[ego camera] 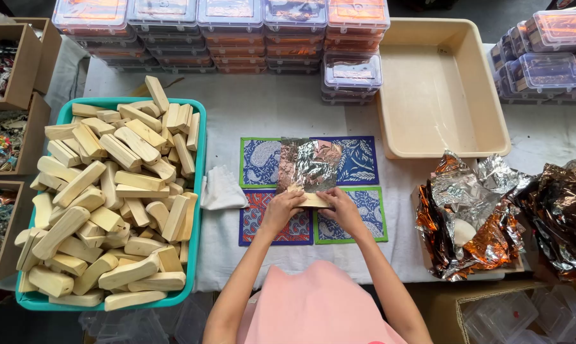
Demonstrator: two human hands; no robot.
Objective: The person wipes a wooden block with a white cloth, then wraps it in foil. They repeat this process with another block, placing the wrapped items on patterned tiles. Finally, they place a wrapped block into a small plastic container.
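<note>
My left hand [280,209] and my right hand [339,207] meet over a pale wooden block [311,200], each gripping one end of it. The block lies at the near edge of a crinkled sheet of metallic foil [309,164], which spreads away from me. Under the foil sit several patterned cloth mats [358,160] in blue, red and green on the white table cover. A folded white cloth [221,188] lies just left of the mats.
A teal bin [198,191] heaped with wooden blocks [109,191] fills the left. An empty beige tray [441,89] sits at the back right, a pile of crumpled foil sheets [485,216] on the right. Stacked clear lidded boxes [230,32] line the far edge.
</note>
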